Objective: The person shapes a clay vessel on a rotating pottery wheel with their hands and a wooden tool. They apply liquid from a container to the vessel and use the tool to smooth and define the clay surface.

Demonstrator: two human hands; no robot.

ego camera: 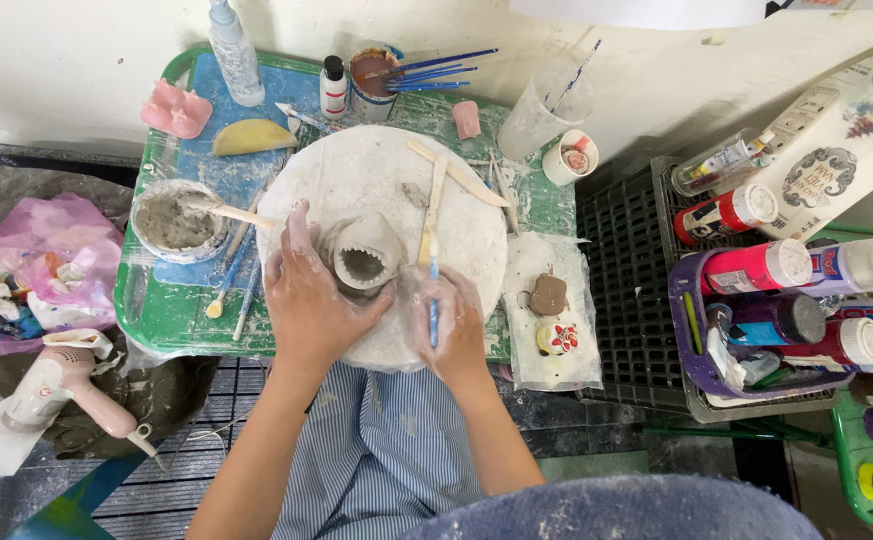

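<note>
Grey clay makes up the small hollow pot [363,260] that sits at the middle of the round white board [457,225], its rim cut into little teeth and its opening facing up. The left hand [309,300] lies against the pot's left side, fingers curved round the wall and touching it. The right hand [452,325] rests just right of the pot on the board's near edge, closed round a thin blue-handled tool [433,300] whose upper end points away from the person; whether its tip touches the clay cannot be told. Beyond the pot on the board lie two pale wooden modelling sticks [435,195], crossing one another. Left of the board stands a bowl of wet grey slip [169,222] with a stick in it, and a yellow sponge [249,137] lies farther back. Behind the board a cup of brown water [373,78] holds blue brushes. Right of the board, on a clear plastic sheet, lie a small brown clay piece [548,295] and a painted white and red one [559,337]. The green tray [172,310] carries all of this, and the board stands on it.
</note>
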